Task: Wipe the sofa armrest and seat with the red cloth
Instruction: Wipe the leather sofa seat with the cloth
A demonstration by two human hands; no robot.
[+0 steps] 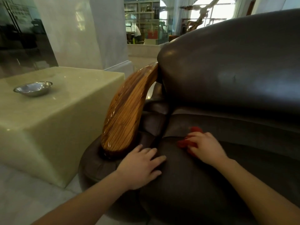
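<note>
The dark brown leather sofa fills the right half of the head view, with its seat point(203, 184) in front of me and its backrest point(235, 62) behind. A glossy striped wooden armrest point(125, 114) curves down its left side. My right hand point(206, 147) presses the crumpled red cloth point(186, 142) onto the seat, fingers closed over it; the cloth is slightly blurred. My left hand point(141, 166) lies flat with fingers apart on the seat's left front, just below the armrest's lower tip, holding nothing.
A pale green stone block table point(53, 120) stands to the left of the sofa, with a shallow metal bowl point(33, 88) on top. Light tiled floor point(29, 200) lies below. A white column and glass partitions stand behind.
</note>
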